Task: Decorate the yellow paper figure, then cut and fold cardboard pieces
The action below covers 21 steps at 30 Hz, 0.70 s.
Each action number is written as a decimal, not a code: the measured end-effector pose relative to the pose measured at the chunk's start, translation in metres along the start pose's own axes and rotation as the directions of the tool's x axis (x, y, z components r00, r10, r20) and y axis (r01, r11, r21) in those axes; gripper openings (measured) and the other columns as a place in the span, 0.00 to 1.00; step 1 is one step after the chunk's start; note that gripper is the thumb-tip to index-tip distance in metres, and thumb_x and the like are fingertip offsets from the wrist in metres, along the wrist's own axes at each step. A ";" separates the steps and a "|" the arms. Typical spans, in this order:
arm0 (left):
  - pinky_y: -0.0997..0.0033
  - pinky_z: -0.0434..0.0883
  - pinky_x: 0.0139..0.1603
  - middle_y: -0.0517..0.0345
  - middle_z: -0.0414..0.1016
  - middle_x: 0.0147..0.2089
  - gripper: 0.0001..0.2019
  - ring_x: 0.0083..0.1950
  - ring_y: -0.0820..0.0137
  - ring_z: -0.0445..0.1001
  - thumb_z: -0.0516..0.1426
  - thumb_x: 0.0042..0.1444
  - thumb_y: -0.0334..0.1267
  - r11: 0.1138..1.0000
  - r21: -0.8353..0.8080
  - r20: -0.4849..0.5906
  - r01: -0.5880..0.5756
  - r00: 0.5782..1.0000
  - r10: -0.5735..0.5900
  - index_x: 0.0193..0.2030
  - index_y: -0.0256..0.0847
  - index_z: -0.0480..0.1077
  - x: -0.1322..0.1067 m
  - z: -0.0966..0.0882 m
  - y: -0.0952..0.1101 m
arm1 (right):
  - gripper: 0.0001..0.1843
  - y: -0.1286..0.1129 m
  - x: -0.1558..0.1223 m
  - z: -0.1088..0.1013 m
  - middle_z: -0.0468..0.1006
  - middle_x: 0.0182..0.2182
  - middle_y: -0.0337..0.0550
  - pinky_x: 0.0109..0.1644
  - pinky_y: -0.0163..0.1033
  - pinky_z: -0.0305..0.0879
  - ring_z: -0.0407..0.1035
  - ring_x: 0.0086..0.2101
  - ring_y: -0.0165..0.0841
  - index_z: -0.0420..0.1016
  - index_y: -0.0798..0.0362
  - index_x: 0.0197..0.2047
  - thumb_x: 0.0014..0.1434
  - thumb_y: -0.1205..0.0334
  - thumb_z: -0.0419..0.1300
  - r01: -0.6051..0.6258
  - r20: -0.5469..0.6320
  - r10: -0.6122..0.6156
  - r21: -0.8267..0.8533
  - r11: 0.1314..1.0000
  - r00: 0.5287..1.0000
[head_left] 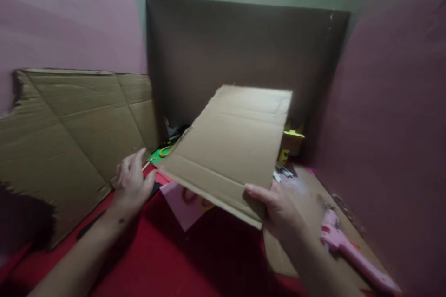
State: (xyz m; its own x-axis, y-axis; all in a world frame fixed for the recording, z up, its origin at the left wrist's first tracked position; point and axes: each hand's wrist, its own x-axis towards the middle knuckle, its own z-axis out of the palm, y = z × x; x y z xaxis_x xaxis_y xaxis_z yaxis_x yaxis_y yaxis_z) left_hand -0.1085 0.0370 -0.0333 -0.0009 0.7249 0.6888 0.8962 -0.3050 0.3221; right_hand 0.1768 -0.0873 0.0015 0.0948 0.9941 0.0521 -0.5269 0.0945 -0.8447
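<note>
A flat piece of brown cardboard [230,144] is held up at a tilt over the red cloth [167,255]. My right hand [282,209] grips its near right corner, thumb on top and fingers underneath. To the left of the sheet, my left hand [132,181] is raised with thumb and fingers apart, holding nothing. Beneath the cardboard, part of a pink paper [184,206] shows, with reddish and yellow ring shapes on it. The rest of that paper is hidden.
Large cardboard [83,120] with torn edges leans on the left wall. A pink glue gun [348,246] lies on a board [282,255] at right. Farther back are a yellow item [293,134], marker-like sticks [285,171] and a yellow ring [165,151] on something green.
</note>
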 end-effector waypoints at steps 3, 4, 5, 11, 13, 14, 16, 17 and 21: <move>0.55 0.74 0.50 0.40 0.73 0.48 0.23 0.49 0.55 0.74 0.48 0.57 0.38 0.998 -0.067 0.251 -0.001 0.968 0.018 0.57 0.29 0.65 0.006 0.009 0.002 | 0.19 -0.021 0.004 -0.009 0.82 0.28 0.41 0.34 0.39 0.71 0.75 0.28 0.36 0.78 0.54 0.38 0.39 0.64 0.72 0.120 -0.085 -0.134 -0.155 0.981 0.987; 0.60 0.74 0.48 0.45 0.75 0.48 0.22 0.47 0.60 0.76 0.49 0.56 0.39 0.995 -0.094 0.327 -0.029 0.943 0.059 0.56 0.33 0.66 0.006 0.014 0.007 | 0.18 -0.026 0.005 -0.012 0.81 0.28 0.41 0.36 0.40 0.71 0.75 0.29 0.37 0.78 0.55 0.36 0.40 0.63 0.72 0.155 -0.108 -0.177 -0.191 0.969 0.978; 0.64 0.74 0.48 0.48 0.76 0.48 0.21 0.47 0.62 0.76 0.50 0.56 0.39 0.992 -0.114 0.393 -0.055 0.915 0.095 0.55 0.34 0.66 0.004 0.020 0.015 | 0.17 -0.029 0.007 -0.014 0.81 0.29 0.42 0.39 0.41 0.72 0.76 0.31 0.37 0.78 0.55 0.37 0.40 0.63 0.72 0.192 -0.130 -0.223 -0.218 0.957 0.966; 0.57 0.72 0.46 0.47 0.76 0.41 0.16 0.43 0.60 0.75 0.60 0.53 0.39 0.979 -0.067 0.600 -0.194 0.776 0.195 0.46 0.32 0.71 -0.019 0.052 0.075 | 0.29 -0.029 0.007 -0.022 0.83 0.38 0.44 0.46 0.51 0.72 0.76 0.40 0.42 0.75 0.51 0.50 0.41 0.65 0.71 0.344 -0.232 -0.423 -0.312 0.885 0.876; 0.56 0.71 0.47 0.50 0.74 0.44 0.15 0.44 0.63 0.74 0.59 0.57 0.42 0.976 -0.030 0.618 -0.214 0.764 0.186 0.48 0.34 0.70 -0.026 0.054 0.088 | 0.32 -0.027 0.006 -0.023 0.83 0.40 0.44 0.48 0.52 0.71 0.76 0.41 0.42 0.73 0.48 0.53 0.42 0.64 0.71 0.342 -0.222 -0.414 -0.300 0.891 0.883; 0.56 0.72 0.47 0.50 0.74 0.45 0.15 0.45 0.63 0.74 0.58 0.59 0.42 0.977 -0.011 0.625 -0.215 0.761 0.175 0.48 0.35 0.69 -0.029 0.054 0.092 | 0.32 -0.026 0.005 -0.023 0.83 0.40 0.44 0.48 0.52 0.71 0.76 0.42 0.42 0.73 0.47 0.53 0.42 0.64 0.71 0.336 -0.223 -0.405 -0.291 0.896 0.887; 0.57 0.72 0.46 0.50 0.73 0.46 0.15 0.45 0.64 0.73 0.57 0.60 0.43 0.979 0.029 0.634 -0.200 0.761 0.136 0.49 0.35 0.69 -0.031 0.054 0.096 | 0.32 -0.025 0.005 -0.025 0.83 0.39 0.44 0.48 0.53 0.71 0.75 0.42 0.43 0.74 0.47 0.52 0.42 0.65 0.72 0.320 -0.224 -0.384 -0.277 0.906 0.896; 0.57 0.72 0.46 0.50 0.73 0.47 0.15 0.46 0.63 0.73 0.57 0.60 0.42 0.981 0.050 0.637 -0.185 0.763 0.111 0.50 0.35 0.69 -0.031 0.054 0.096 | 0.31 -0.024 0.005 -0.027 0.83 0.39 0.44 0.48 0.53 0.71 0.75 0.42 0.44 0.75 0.48 0.51 0.41 0.64 0.72 0.311 -0.223 -0.375 -0.273 0.910 0.900; 0.57 0.74 0.45 0.51 0.73 0.48 0.15 0.45 0.65 0.74 0.57 0.61 0.43 0.990 0.119 0.637 -0.079 0.771 -0.015 0.51 0.36 0.69 -0.029 0.054 0.088 | 0.30 -0.021 0.005 -0.031 0.83 0.39 0.46 0.47 0.55 0.71 0.76 0.40 0.45 0.75 0.50 0.50 0.41 0.64 0.72 0.294 -0.203 -0.347 -0.250 0.922 0.916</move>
State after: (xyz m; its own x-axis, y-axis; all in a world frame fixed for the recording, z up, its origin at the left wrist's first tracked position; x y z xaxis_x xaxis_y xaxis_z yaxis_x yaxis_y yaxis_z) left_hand -0.0059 0.0226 -0.0600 0.2682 0.9567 0.1130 0.9399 -0.2856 0.1872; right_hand 0.2141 -0.0855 0.0029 0.4413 0.8668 0.2323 -0.2467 0.3660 -0.8973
